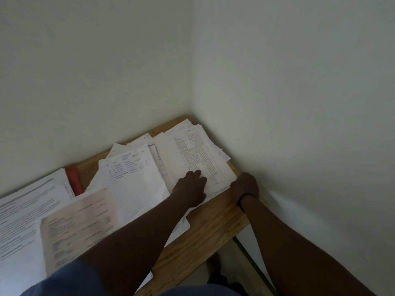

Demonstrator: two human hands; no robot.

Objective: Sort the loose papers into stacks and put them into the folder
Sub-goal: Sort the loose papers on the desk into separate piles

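Note:
Loose white papers cover a wooden table [213,223] set in a wall corner. A stack topped by a sheet with a printed table [198,154] lies at the far right corner. My left hand [191,186] rests on the near end of that stack, fingers on the sheet. At the stack's near right corner, by the table edge, my right hand [244,184] touches the paper; its fingers are hidden. More printed sheets [130,176] overlap in the middle, and a large printed page [25,221] lies at the left. A red folder [73,180] shows partly under the papers.
Pale walls meet right behind the table's far corner and along its right side. A beige printed sheet [79,227] lies near me. The floor shows below the table's right edge, and a blue sleeve covers the bottom of the view.

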